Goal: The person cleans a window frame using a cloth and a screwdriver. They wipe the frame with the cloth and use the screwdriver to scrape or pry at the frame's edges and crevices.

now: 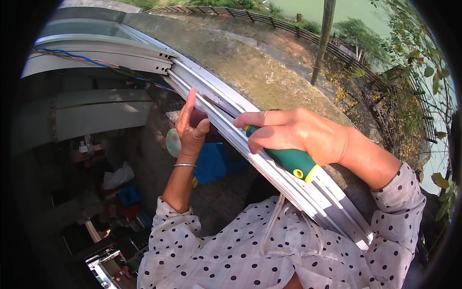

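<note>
My right hand [299,133] grips the green and yellow handle of a screwdriver [288,159]. Its thin dark shaft lies along a groove of the white metal sliding-window track [238,135], pointing up and left; I cannot make out its tip. At the track's inner side is my left hand [189,128], index finger raised and thumb apart, with nothing visible between them. Whether it touches the rail is unclear. A dark reddish-brown object [198,117] shows just behind that hand, too hidden to name. Dark specks of dirt dot the track near the sash.
A window sash [144,59] stands at the track's far left, with blue and red wires [86,61] crossing it. Outside lie a concrete ledge [231,61], a pole [323,43] and a railing. Indoors below are a blue item [213,164] and a white bag [119,176].
</note>
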The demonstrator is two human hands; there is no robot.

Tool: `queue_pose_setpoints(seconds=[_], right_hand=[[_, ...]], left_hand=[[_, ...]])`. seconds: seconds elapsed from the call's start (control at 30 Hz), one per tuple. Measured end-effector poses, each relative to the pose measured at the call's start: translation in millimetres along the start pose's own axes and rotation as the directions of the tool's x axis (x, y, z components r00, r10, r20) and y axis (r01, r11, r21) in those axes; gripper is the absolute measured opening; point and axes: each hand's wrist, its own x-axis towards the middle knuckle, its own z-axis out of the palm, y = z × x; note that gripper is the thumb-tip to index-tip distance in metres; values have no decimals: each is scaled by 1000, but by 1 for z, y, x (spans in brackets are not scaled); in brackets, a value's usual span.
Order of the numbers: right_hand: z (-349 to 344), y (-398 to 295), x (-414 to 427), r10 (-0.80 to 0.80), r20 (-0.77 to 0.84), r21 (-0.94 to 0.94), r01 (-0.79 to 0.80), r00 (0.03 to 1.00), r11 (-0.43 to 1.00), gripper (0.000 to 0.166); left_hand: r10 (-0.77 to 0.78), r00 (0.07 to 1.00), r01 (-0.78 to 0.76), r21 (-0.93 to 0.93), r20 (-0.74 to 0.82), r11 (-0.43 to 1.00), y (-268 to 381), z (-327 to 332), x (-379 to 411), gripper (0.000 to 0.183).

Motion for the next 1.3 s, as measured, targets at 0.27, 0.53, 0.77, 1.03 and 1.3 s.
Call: queue_pose_setpoints(seconds=[0.27,0.53,0.77,1.03,1.3], right_hand=[[-24,-22,-12,92,79,158,-104,993,982,26],[-31,-30,-14,109,25,124,-111,994,986,25],[1,17,26,-81,-19,53,82,997,995,21],[-22,45,88,56,50,-50,-53,997,997,36],[-49,-134,-48,537,-167,239,-495,827,836,21]], left_hand=[[64,998,-61,104,-28,993,1,-6,-4,109],[67,996,-64,62,-59,996,5,4,1,111],[22,998,-23,-7,-64,1000,-1,2,-7,110],[62,997,-65,-84,-40,994,-5,8,0,111],[34,999,-35,-42,-29,999,4,3,2,111]])
